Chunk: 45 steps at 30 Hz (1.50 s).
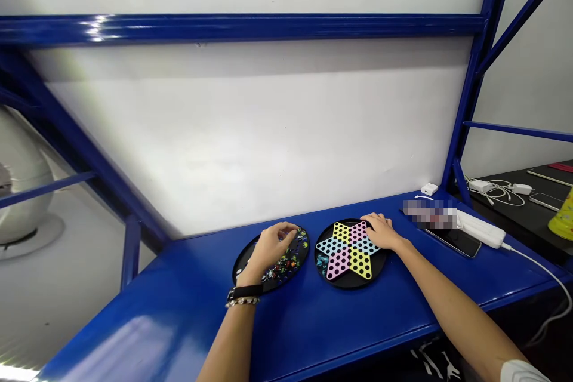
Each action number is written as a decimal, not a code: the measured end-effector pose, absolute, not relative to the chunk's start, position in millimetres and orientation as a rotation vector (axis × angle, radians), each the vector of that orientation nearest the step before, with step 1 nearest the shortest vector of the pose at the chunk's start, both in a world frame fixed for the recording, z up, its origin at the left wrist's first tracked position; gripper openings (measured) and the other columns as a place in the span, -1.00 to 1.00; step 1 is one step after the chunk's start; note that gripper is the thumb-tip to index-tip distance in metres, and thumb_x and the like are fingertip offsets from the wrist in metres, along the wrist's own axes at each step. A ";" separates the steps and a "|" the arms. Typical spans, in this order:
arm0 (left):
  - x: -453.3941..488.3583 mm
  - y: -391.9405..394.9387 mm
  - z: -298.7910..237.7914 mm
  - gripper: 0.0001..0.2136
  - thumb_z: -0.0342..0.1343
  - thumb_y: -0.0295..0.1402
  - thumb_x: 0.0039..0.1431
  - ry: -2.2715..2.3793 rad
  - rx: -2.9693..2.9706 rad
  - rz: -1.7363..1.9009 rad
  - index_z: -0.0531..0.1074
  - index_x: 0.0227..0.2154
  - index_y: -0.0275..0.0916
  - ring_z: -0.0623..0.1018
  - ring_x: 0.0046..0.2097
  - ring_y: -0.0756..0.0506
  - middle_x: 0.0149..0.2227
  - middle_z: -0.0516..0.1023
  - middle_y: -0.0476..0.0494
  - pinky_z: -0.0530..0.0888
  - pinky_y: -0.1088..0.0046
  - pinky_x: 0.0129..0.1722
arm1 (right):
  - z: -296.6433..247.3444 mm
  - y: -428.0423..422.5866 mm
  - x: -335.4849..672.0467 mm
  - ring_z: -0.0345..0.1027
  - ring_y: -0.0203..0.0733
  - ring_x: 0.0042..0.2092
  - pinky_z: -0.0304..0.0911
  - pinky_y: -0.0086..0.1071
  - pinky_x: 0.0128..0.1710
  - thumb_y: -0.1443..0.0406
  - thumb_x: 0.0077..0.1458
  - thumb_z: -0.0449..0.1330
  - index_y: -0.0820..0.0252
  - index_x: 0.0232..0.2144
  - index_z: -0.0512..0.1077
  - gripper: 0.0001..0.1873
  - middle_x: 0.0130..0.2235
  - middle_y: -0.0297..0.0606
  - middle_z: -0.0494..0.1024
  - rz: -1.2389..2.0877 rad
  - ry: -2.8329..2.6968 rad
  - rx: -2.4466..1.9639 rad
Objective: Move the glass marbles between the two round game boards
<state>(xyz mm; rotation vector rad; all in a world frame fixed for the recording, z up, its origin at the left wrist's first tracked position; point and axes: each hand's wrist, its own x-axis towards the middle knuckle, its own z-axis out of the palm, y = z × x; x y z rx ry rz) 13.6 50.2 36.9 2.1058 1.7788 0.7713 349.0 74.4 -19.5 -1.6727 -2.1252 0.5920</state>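
My left hand (270, 249) is over a round black tray (240, 258) of coloured glass marbles (283, 267). Its thumb and index finger come together at the tray's far right side, and whatever is between them is too small to make out. To the right lies a Chinese checkers board (350, 249), a star with yellow, pink and blue points full of dark holes, set on a round black base (380, 264). My right hand (378, 230) grips this board at its upper right edge, thumb over the star and fingers at the rim.
Right of the board lie a phone (456, 243), a white power bank (481, 228) with a cable, and a small white case (429, 189). A white wall (268, 143) and blue metal frame (242, 28) bound the blue table (308, 334) behind. A black table stands at right.
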 end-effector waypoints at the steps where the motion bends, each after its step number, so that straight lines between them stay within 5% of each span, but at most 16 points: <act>1: 5.8 50.5 37.3 -0.64 0.00 -0.10 0.17 1.873 2.064 0.757 0.58 -0.19 -0.18 0.60 -0.22 -0.17 -0.24 0.66 -0.14 0.48 0.38 -0.26 | -19.5 74.5 348.9 0.08 0.02 0.23 -0.06 -0.06 0.18 0.34 0.20 -0.08 0.03 0.21 0.29 -0.46 0.22 -0.18 0.33 0.594 -2.126 -1.673; 5: -8.7 47.4 37.4 -0.65 0.05 -0.07 0.13 1.986 1.964 0.687 0.57 -0.19 -0.15 0.61 -0.22 -0.17 -0.22 0.66 -0.13 0.46 0.44 -0.37 | -19.4 74.5 348.7 0.08 0.02 0.22 -0.05 -0.06 0.19 0.35 0.20 -0.08 0.03 0.21 0.29 -0.46 0.22 -0.19 0.34 0.591 -2.126 -1.677; 9: 19.5 39.5 37.6 -0.65 0.08 -0.04 0.12 1.605 2.098 0.711 0.59 -0.25 -0.18 0.59 -0.20 -0.15 -0.20 0.66 -0.14 0.48 0.42 -0.23 | -18.8 74.2 348.9 0.09 0.02 0.22 -0.06 -0.06 0.19 0.35 0.20 -0.09 0.03 0.20 0.30 -0.46 0.22 -0.18 0.33 0.593 -2.127 -1.675; 13: 53.0 35.3 34.4 -0.70 0.14 -0.09 0.05 1.360 2.193 0.476 0.61 -0.37 -0.20 0.57 -0.31 -0.13 -0.35 0.65 -0.12 0.46 0.43 -0.30 | -19.4 74.4 349.7 0.08 0.01 0.22 -0.06 -0.06 0.19 0.34 0.21 -0.09 0.02 0.20 0.30 -0.47 0.22 -0.20 0.34 0.594 -2.130 -1.676; 19: 19.1 40.9 33.3 -0.64 -0.03 -0.09 0.16 1.750 2.138 0.741 0.58 -0.22 -0.18 0.58 -0.21 -0.17 -0.20 0.65 -0.16 0.46 0.38 -0.22 | -20.8 74.9 349.9 0.09 0.00 0.22 -0.05 -0.07 0.18 0.34 0.20 -0.09 0.02 0.20 0.30 -0.46 0.21 -0.20 0.34 0.573 -2.133 -1.678; 23: -22.2 43.1 34.4 -0.63 -0.02 -0.03 0.15 2.088 1.959 0.585 0.57 -0.19 -0.12 0.60 -0.19 -0.20 -0.23 0.66 -0.14 0.42 0.41 -0.32 | -19.2 74.3 349.2 0.08 0.00 0.22 -0.05 -0.08 0.19 0.34 0.21 -0.10 0.03 0.21 0.29 -0.46 0.22 -0.19 0.34 0.578 -2.144 -1.678; 32: -26.7 37.8 38.7 -0.59 0.12 0.00 -0.02 1.711 1.956 0.534 0.61 -0.27 -0.20 0.61 -0.27 -0.19 -0.30 0.66 -0.13 0.48 0.41 -0.30 | -18.7 74.1 349.1 0.08 0.01 0.22 -0.05 -0.08 0.18 0.34 0.21 -0.10 0.02 0.22 0.28 -0.46 0.22 -0.19 0.33 0.570 -2.152 -1.692; 38: -44.4 36.3 35.6 -0.66 0.15 -0.08 -0.10 1.862 1.912 0.504 0.61 -0.29 -0.13 0.61 -0.16 -0.22 -0.23 0.67 -0.12 0.49 0.40 -0.19 | -19.3 74.4 348.9 0.07 0.01 0.23 -0.04 -0.06 0.18 0.33 0.22 -0.10 0.06 0.22 0.27 -0.46 0.23 -0.17 0.32 0.573 -2.149 -1.687; 45: -46.7 25.4 34.1 -0.63 0.15 -0.02 -0.06 1.629 1.891 0.391 0.57 -0.33 -0.20 0.55 -0.36 -0.12 -0.49 0.56 -0.03 0.47 0.43 -0.30 | -18.7 73.9 349.0 0.07 0.00 0.23 -0.04 -0.09 0.19 0.34 0.22 -0.10 0.03 0.22 0.28 -0.46 0.23 -0.20 0.33 0.550 -2.157 -1.703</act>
